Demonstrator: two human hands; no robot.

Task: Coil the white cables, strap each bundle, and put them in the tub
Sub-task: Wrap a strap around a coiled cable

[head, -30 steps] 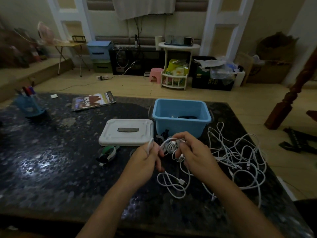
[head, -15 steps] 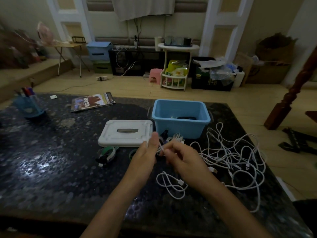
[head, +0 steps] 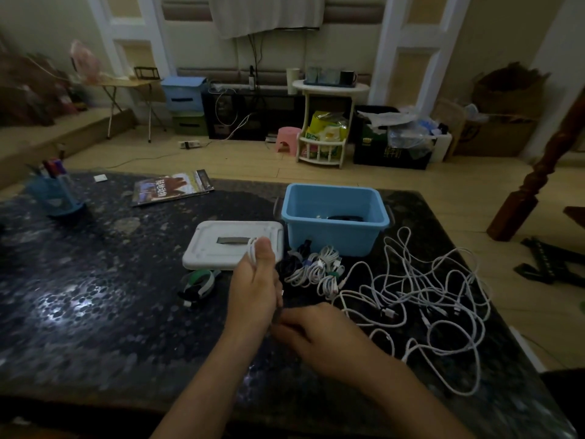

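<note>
The person's left hand (head: 254,286) is raised upright over the dark speckled table (head: 95,312), loops of a white cable (head: 252,250) wound around it and pinned by the thumb near the top. The right hand (head: 319,337) sits low just below and beside it, fingers curled in toward the left palm; the light is dim and I cannot tell for sure whether it pinches the cable's end or merely touches it. Behind the hands stands the blue tub (head: 335,223), open, with something dark lying in its bottom. Its white lid (head: 234,245) lies flat just to the left of it, touching or nearly touching its side. In front of the tub rests a cluster of coiled cable bundles (head: 316,270), already strapped. To the right sprawls a loose tangle of white cables (head: 427,299) spread over the tabletop. A green-and-white strap (head: 199,282) lies near the lid's front edge. Farther left are a magazine (head: 172,188) and a blue pen holder (head: 53,194).
</note>
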